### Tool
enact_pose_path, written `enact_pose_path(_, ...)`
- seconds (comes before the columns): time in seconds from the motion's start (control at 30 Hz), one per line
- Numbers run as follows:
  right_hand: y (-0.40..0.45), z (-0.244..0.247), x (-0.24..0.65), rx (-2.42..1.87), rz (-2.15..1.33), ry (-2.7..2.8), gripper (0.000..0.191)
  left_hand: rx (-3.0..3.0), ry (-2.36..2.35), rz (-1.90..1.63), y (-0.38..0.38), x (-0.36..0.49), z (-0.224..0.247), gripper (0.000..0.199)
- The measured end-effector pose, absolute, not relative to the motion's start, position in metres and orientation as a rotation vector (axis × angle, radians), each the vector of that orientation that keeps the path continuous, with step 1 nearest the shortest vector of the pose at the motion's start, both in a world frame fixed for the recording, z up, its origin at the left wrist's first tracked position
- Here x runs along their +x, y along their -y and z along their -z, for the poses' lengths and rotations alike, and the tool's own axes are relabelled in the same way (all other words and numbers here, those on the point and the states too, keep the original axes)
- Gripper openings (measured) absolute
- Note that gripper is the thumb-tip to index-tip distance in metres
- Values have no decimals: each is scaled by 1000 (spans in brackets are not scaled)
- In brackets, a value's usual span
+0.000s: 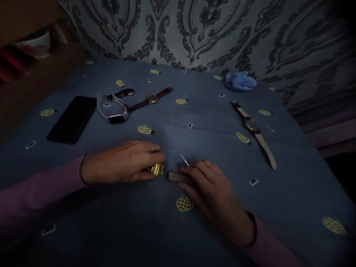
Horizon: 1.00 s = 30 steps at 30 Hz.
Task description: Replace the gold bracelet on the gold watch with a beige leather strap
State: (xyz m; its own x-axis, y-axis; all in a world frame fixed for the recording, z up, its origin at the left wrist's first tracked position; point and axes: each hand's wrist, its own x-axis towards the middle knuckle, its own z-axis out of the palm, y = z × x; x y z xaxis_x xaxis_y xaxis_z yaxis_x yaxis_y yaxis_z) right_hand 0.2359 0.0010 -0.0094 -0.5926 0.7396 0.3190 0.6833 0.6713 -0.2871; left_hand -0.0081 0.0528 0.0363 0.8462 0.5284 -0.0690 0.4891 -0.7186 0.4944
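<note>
My left hand point(126, 161) is closed round a gold watch case point(156, 170), gripped between thumb and fingers. Across a small gap, my right hand point(213, 189) pinches a greyish-brown watch strap point(175, 177) between thumb and fingertips. From the same hand sticks out a thin, pointed metal tool point(184, 160), its tip toward the far side of the table; its handle is hidden by the fingers. The strap's end lies apart from the case.
A patterned blue cloth point(167, 230) covers the table. To the left lie a black phone point(72, 119), a white-strapped smartwatch point(116, 118), a black-strapped watch point(130, 92) and a brown-strapped watch point(152, 99). Rightward are another watch point(251, 125) and a crumpled blue cloth point(240, 81).
</note>
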Motion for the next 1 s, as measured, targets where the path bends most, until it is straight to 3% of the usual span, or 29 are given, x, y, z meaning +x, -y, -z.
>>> enact_pose_path(0.27,0,11,235,-1082,-306,2448,11,2532,-722,-131,-53,-6,-34,9)
enact_pose_path(1.0,-7,9,234,-1061,-386,2432,16,2529,-680,-170,-52,-4,-31,18)
